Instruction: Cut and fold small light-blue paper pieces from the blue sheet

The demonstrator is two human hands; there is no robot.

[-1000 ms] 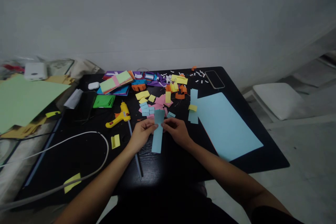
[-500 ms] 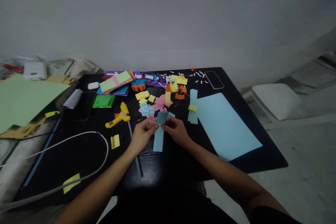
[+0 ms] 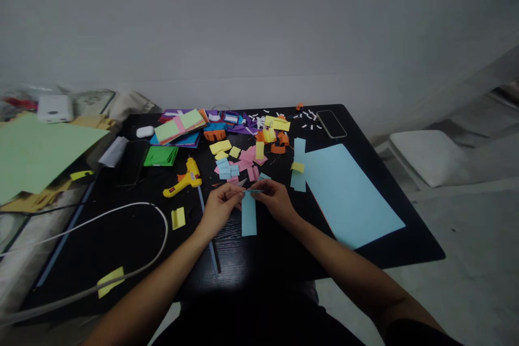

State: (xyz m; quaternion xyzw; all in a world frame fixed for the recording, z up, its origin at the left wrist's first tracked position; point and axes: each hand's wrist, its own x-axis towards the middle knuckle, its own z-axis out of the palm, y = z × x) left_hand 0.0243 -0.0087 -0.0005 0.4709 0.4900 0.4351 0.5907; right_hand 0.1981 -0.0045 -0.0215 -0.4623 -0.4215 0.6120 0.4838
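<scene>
Between my two hands is a light blue paper strip [image 3: 248, 218], bent at its upper part so that its lower length hangs toward me. My left hand [image 3: 221, 207] pinches the strip's left edge at the bend. On the other side my right hand [image 3: 277, 203] grips the right end of the bend with thumb and fingers. Just beyond my fingers show the tips of scissors [image 3: 242, 182], the rest hidden. Small folded blue paper pieces [image 3: 227, 169] and pink pieces [image 3: 245, 157] lie behind my hands.
A yellow glue gun [image 3: 187, 178] lies left of my hands. Large blue sheets [image 3: 352, 194] and blue strips [image 3: 299, 178] with a yellow piece are on the right. Stacked coloured papers [image 3: 182, 127], paper scraps and a phone [image 3: 331, 124] sit farther back. A white cable [image 3: 162, 238] crosses the left side.
The upper part of the blue strip, upright before, is now folded over at my fingertips. Scissor tips behind it have come into view. Both hands stay in nearly the same place.
</scene>
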